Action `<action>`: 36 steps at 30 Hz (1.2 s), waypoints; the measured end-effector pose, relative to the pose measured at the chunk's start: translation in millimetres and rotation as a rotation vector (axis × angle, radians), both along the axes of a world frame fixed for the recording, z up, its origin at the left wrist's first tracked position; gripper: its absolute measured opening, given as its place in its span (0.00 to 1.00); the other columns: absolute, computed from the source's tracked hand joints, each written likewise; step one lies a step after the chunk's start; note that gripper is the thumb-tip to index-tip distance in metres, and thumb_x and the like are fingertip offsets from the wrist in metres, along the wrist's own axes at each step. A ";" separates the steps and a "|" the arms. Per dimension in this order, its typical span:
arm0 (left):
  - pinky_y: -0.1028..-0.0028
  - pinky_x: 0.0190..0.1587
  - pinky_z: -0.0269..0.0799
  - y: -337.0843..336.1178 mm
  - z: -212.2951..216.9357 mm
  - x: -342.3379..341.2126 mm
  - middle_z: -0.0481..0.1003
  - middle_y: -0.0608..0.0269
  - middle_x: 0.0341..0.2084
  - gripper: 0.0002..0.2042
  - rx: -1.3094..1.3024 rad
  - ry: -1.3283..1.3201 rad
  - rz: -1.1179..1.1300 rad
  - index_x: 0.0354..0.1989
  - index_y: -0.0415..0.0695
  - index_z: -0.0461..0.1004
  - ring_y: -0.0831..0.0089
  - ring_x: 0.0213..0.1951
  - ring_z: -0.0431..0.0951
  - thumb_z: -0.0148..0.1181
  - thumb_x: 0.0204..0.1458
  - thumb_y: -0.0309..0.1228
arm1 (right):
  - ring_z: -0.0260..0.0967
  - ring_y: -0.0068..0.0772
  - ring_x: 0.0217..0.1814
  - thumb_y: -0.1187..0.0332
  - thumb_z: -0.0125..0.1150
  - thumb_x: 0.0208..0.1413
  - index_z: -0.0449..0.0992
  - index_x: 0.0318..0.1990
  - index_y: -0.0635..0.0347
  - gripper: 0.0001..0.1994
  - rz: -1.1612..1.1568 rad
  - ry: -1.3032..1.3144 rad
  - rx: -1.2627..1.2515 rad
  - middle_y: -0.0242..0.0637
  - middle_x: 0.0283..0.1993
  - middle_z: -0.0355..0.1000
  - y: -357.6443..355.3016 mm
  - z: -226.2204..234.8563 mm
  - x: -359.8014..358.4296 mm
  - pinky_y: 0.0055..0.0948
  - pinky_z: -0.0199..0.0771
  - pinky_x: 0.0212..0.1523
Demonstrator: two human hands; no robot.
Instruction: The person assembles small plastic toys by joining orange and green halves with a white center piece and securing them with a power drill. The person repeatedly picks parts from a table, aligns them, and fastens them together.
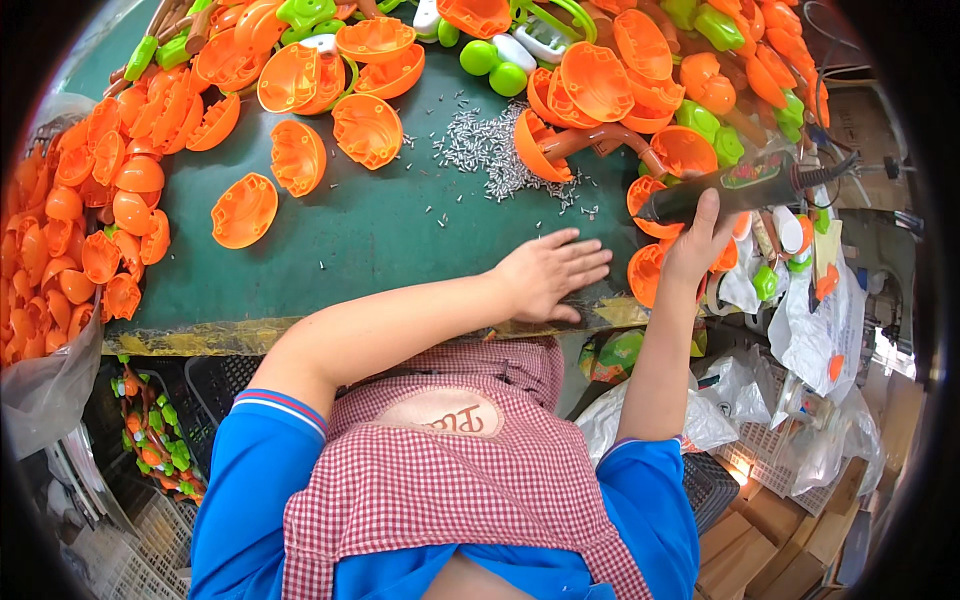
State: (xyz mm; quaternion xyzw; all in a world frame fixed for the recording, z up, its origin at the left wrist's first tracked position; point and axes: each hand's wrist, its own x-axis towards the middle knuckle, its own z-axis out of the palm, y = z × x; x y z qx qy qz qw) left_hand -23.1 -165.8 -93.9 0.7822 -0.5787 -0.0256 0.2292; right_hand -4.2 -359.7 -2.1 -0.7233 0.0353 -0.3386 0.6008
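My left hand (555, 275) lies with its fingers stretched out over the table's near edge, palm down and holding nothing I can see. My right hand (697, 245) is closed around a dark electric screwdriver (725, 190), whose cable leads off to the right and whose tip points left. Under and beside the tool sit orange plastic half shells (645, 272). A heap of small silver screws (470, 140) is spread beyond my left hand. To the right of the heap, a brown branch-shaped piece (625, 140) rests against an orange shell (537, 147).
Orange half shells (245, 210) lie singly on the green tabletop (370, 245), with a large pile (60, 240) at the left. Green pieces (715, 28) and more shells crowd the far side. Plastic bags (820, 320) hang at the right, and cardboard (735, 560) stands below.
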 end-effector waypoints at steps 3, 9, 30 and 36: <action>0.62 0.72 0.42 -1.4 1.5 29.7 0.54 0.65 0.71 0.39 0.060 -0.122 0.202 0.70 0.46 0.55 0.70 0.72 0.50 0.49 0.54 0.59 | 0.69 0.38 0.47 0.68 0.57 0.61 0.60 0.58 0.68 0.22 -0.396 -0.265 -0.284 0.47 0.54 0.66 17.8 -2.5 -3.0 0.34 0.68 0.54; 0.61 0.70 0.51 49.9 36.5 21.4 0.62 0.64 0.66 0.31 -0.092 -0.176 0.140 0.64 0.45 0.65 0.68 0.69 0.57 0.59 0.51 0.43 | 0.71 0.48 0.50 0.71 0.54 0.60 0.72 0.50 0.72 0.14 0.142 0.122 -0.533 0.52 0.46 0.73 52.4 -38.0 -24.9 0.39 0.70 0.54; 0.56 0.72 0.43 186.1 12.8 49.8 0.43 0.37 0.71 0.57 0.004 0.019 1.013 0.69 0.27 0.41 0.45 0.72 0.42 0.63 0.45 0.60 | 0.57 0.51 0.69 0.68 0.65 0.49 0.70 0.59 0.62 0.27 0.543 0.190 -1.023 0.45 0.64 0.62 144.8 -52.8 -21.7 0.51 0.54 0.67; 0.66 0.52 0.74 188.7 33.6 84.4 0.64 0.52 0.63 0.36 -0.315 0.108 0.959 0.69 0.43 0.53 0.55 0.56 0.72 0.64 0.52 0.31 | 0.67 0.47 0.53 0.72 0.70 0.43 0.72 0.58 0.55 0.30 0.401 0.080 -0.853 0.44 0.55 0.66 187.3 -48.7 41.9 0.41 0.69 0.53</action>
